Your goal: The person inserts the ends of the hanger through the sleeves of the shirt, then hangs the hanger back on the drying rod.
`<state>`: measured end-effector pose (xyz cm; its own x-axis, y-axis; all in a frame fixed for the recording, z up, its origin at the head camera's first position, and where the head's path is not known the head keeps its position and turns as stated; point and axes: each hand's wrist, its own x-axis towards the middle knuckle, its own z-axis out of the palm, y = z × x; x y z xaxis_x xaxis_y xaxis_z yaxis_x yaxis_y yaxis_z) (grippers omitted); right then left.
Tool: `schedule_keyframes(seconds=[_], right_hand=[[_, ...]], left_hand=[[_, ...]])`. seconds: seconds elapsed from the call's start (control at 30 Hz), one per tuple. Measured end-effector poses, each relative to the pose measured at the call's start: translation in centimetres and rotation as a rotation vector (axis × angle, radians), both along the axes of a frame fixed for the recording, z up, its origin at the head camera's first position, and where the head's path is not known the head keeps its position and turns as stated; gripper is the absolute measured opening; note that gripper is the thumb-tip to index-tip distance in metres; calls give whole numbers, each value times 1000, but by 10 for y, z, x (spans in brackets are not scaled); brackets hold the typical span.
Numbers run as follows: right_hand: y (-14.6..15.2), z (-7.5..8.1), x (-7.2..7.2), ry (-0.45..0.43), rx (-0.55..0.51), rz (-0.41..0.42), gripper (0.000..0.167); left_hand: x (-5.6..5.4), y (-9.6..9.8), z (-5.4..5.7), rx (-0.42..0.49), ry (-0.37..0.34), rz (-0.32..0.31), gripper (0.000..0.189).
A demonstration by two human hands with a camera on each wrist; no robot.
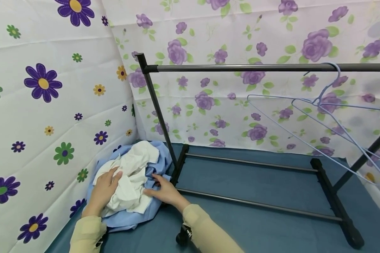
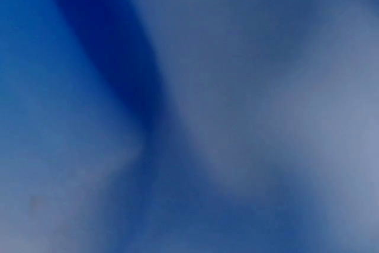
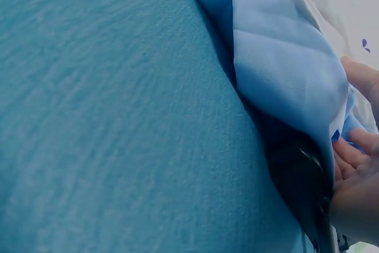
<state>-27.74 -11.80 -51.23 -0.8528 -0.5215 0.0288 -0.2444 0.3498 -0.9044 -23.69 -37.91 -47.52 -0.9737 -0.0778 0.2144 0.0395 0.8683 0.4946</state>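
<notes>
A crumpled white garment (image 1: 130, 186) lies bunched on a light blue garment (image 1: 123, 219) at the left foot of a clothes rack. My left hand (image 1: 103, 188) rests on the left side of the white garment. On the pile's right side, my right hand (image 1: 164, 191) has thumb and fingers spread and touches the fabric. In the right wrist view its fingers (image 3: 349, 155) lie at a fold of the blue garment (image 3: 284, 57). Blurred blue and grey fabric (image 2: 225, 87) fills the left wrist view, hiding the left fingertips there.
The metal clothes rack (image 1: 240, 68) stands right of the pile, its black base bar (image 1: 335, 203) on the blue-covered surface (image 1: 240, 235). Two light blue wire hangers (image 1: 320, 102) hang from its top rail. Flower-printed sheets (image 1: 66, 123) rise at the left and back.
</notes>
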Motion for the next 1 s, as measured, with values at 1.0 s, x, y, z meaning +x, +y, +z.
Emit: schedule_keyframes(seconds=[1.0], right_hand=[[-2, -6, 20, 214, -48, 6, 63]], left_hand=[[19, 50, 21, 5, 305, 2, 39]])
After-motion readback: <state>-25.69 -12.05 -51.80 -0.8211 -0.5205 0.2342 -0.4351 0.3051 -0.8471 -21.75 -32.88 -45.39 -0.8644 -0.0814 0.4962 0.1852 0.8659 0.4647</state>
